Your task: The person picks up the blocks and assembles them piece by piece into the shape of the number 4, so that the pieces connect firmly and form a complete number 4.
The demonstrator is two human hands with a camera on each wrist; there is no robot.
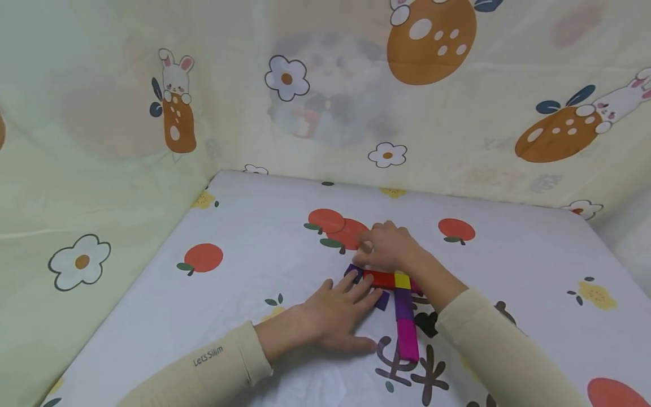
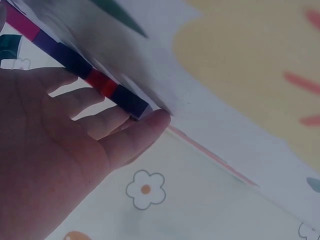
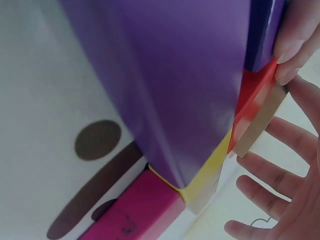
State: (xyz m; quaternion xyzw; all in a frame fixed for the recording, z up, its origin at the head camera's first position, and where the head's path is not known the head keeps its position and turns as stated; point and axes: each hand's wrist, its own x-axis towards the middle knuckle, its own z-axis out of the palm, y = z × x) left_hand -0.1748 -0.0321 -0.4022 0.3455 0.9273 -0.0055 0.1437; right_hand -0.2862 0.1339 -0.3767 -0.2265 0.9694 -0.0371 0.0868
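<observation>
My left hand (image 1: 338,319) lies with fingers spread, its fingertips over a dark purple block (image 1: 354,272) and the end of a red block (image 1: 380,280). Beyond it, my right hand (image 1: 389,247) is bent over a small bare-wood block (image 3: 261,122), pinching it between thumb and fingers at the far side of the red one. A yellow block (image 1: 402,281) joins the red block to a line of a purple block (image 1: 404,305) and a magenta block (image 1: 407,339). Another purple block (image 1: 382,300) sits beside the left fingertips, partly covered.
A white cloth (image 1: 285,226) printed with fruit covers the table. Patterned cream curtains (image 1: 325,113) close off the back and left side. More magenta (image 3: 135,212) shows past the yellow block in the right wrist view, partly hidden in the head view by the right forearm.
</observation>
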